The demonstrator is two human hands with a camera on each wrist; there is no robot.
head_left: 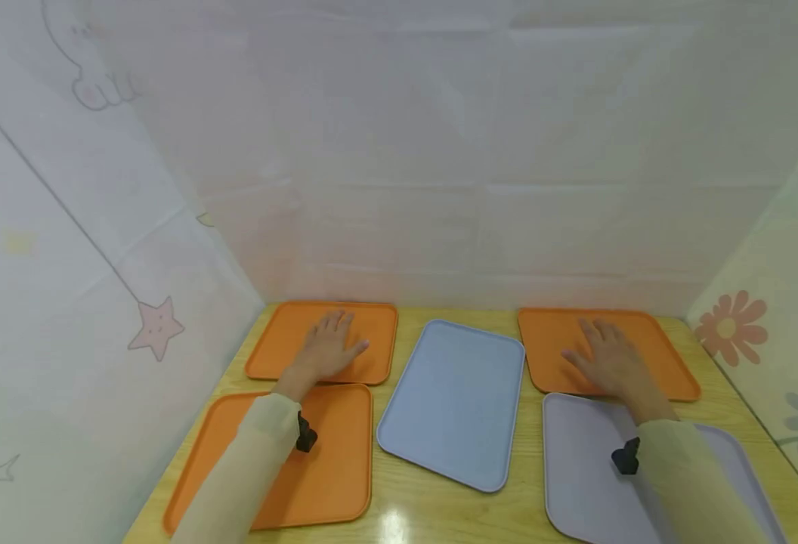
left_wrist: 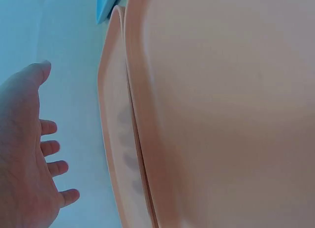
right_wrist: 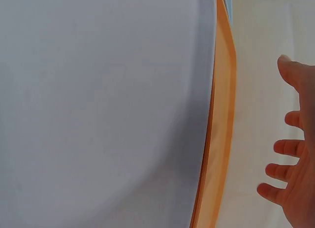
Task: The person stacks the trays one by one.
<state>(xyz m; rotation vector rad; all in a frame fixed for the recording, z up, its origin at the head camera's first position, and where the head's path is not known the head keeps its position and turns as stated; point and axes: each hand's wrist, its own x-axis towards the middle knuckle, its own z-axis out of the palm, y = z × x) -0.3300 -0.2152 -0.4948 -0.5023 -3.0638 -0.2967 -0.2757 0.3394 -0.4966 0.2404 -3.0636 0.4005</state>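
Note:
My left hand (head_left: 324,349), palm down with spread fingers, is over the back left orange tray (head_left: 283,340) and holds nothing. The left wrist view shows it raised apart from the trays, its shadow falling on the far one. On the other side, my right hand (head_left: 610,359) hovers in the same way over the back right orange tray (head_left: 657,363). Its fingers are spread and hold nothing in the right wrist view. My left forearm crosses a front orange tray (head_left: 334,468); the right one crosses a lilac tray (head_left: 583,468). Between the hands lies a pale blue tray (head_left: 456,408), turned slightly askew.
All the trays lie flat on a light wooden table (head_left: 399,506). A pale cloth wall (head_left: 440,189) rises behind the table's back edge. More printed cloth stands at both sides, with a pink star (head_left: 157,328) on the left and a flower (head_left: 728,327) on the right.

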